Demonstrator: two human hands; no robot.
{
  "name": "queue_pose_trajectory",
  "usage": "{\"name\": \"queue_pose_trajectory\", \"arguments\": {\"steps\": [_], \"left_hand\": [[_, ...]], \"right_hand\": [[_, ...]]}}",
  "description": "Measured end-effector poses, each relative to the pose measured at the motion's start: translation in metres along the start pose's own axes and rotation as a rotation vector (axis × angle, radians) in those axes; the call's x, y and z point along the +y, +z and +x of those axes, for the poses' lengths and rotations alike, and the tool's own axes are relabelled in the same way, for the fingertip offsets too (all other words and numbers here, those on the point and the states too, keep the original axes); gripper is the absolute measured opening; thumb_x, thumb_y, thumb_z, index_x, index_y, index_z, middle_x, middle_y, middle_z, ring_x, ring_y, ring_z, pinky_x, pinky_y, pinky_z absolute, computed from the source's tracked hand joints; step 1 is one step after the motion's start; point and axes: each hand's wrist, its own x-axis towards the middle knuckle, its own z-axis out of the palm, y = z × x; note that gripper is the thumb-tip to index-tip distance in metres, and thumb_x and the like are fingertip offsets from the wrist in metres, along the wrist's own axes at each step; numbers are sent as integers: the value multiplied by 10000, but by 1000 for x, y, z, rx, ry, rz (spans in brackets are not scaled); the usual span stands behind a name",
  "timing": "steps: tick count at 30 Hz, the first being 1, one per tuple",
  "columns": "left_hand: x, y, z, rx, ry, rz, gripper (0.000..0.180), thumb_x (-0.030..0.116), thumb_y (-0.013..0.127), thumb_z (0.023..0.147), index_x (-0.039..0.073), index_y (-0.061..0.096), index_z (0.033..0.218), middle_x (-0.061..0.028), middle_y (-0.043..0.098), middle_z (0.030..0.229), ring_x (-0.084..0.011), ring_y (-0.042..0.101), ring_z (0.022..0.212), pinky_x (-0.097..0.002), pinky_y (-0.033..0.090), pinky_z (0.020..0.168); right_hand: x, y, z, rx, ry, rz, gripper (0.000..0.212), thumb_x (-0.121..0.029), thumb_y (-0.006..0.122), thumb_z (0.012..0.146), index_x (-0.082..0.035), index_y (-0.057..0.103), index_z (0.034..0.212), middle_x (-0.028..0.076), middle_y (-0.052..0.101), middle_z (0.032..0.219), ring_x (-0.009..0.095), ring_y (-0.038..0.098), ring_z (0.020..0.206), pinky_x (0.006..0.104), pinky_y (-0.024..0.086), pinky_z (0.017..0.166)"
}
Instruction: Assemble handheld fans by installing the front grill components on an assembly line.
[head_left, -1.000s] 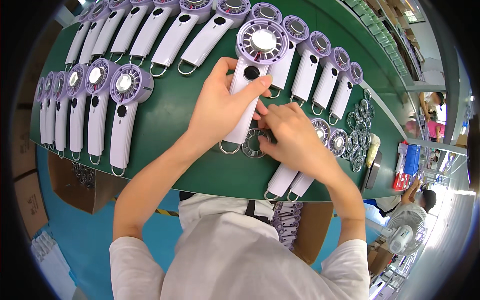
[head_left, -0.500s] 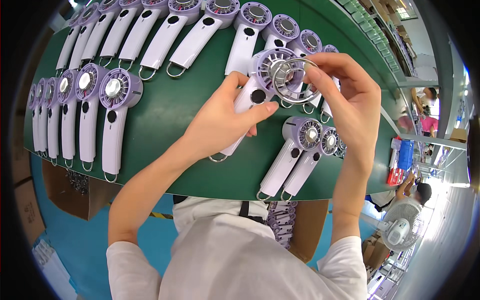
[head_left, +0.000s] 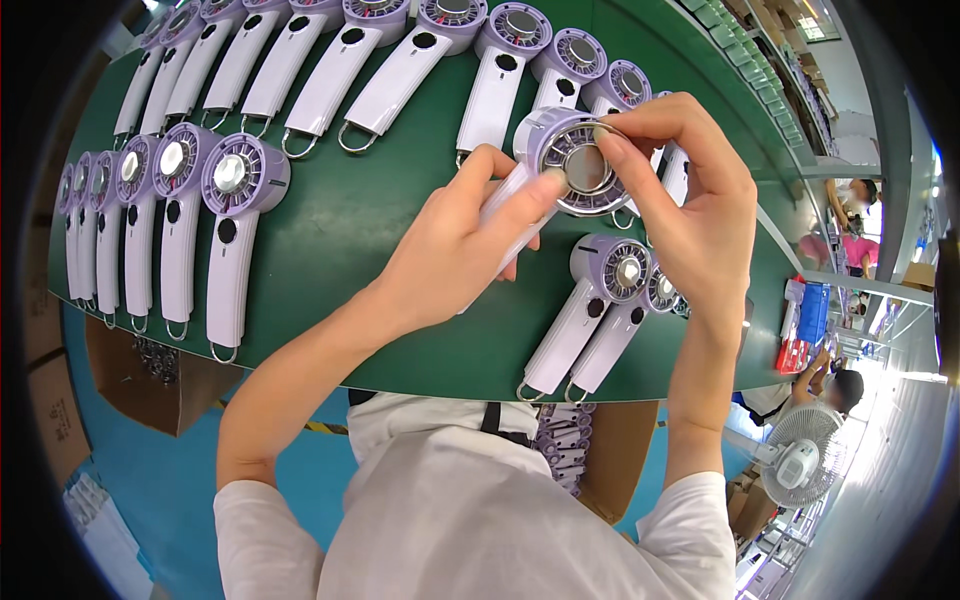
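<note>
My left hand [head_left: 440, 245] is wrapped around the white handle of a handheld fan [head_left: 535, 130] with a purple round head. Its thumb rests on the lower edge of the fan's face. Between the thumb and fingers of my right hand [head_left: 695, 190] is a silver ring [head_left: 592, 211], a trim with an outer and an inner hoop. The ring lies over the front of the fan head; whether it is seated there I cannot tell. Below my hands, two more handheld fans [head_left: 568, 335] lie side by side on the green table [head_left: 340, 230].
A row of similar fans [head_left: 395, 85] lies along the far side. Another group of fans [head_left: 228, 265] is on the left. Under the table edge stand cardboard boxes [head_left: 150, 395], one with metal rings. A white pedestal fan [head_left: 800, 460] and other people are at the right.
The silver ring has moved left onto the fan's face, where before it was tilted in front of it. My left thumb has shifted up to the fan head's edge.
</note>
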Motion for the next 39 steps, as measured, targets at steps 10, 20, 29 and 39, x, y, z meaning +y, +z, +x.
{"name": "queue_pose_trajectory", "arguments": {"steps": [10,20,29,39], "left_hand": [[-3,-8,-1,-9,169,113,352,350,537,1024,3,487,992,-77,624,705,-147,581,540,-299,447,489],[-8,-3,-1,26,89,146,314,326,515,1036,19,540,1094,-59,662,771,-113,594,575,-257,459,521],[0,15,-37,160,-183,337,399,100,794,818,7,550,1119,-49,638,882,-92,591,665,-261,514,561],[-34,40,-45,280,135,960,362,267,795,823,-9,562,842,-144,576,757,-308,560,697,-414,459,648]], "right_hand": [[10,-11,-4,-257,552,374,711,-242,836,811,-46,496,1404,125,587,1290,202,642,1099,356,504,932],[23,1,-34,-260,302,387,727,-143,809,826,-76,443,1450,104,543,1363,187,608,1134,343,487,988],[100,-81,-69,372,317,57,344,-311,714,906,-33,712,1107,55,721,894,119,633,811,283,508,737],[321,-185,-106,260,856,-629,382,-363,713,810,-4,746,938,211,727,890,353,712,881,410,549,801]]}}
